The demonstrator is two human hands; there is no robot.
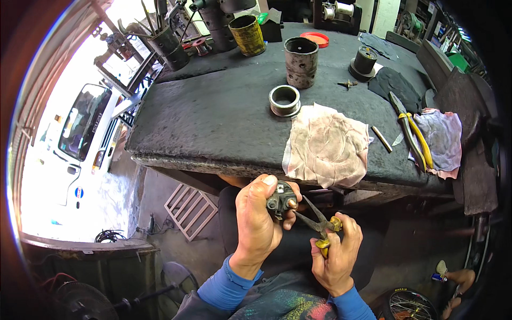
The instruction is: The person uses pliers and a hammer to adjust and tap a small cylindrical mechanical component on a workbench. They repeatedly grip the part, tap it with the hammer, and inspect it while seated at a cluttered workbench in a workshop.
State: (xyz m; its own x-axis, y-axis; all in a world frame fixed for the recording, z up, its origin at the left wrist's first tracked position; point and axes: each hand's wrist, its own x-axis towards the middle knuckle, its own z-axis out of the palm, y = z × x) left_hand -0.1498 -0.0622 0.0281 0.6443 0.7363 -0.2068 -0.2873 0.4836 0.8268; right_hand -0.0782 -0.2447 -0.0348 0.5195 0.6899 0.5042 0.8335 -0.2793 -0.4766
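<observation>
Just in front of the bench edge, my left hand [256,218] is closed around a small black solenoid [278,200]. A copper stud and a steel one stick out of its face. My right hand [337,255] grips long-nose pliers [318,224] by their yellow handles. Their jaws are spread and point at the solenoid, the lower tip close beside the copper stud; whether it touches I cannot tell. Beyond my hands a stained pinkish rag [326,146] hangs slightly over the edge of the dark workbench [213,114].
A metal ring [284,101] and an open cylindrical housing [301,63] stand behind the rag. Larger yellow-handled pliers [412,133] lie at the right, on a second rag [441,140]. At the back are a yellow can [247,36] and a red lid [315,39]. A white vehicle [80,144] is outside, left.
</observation>
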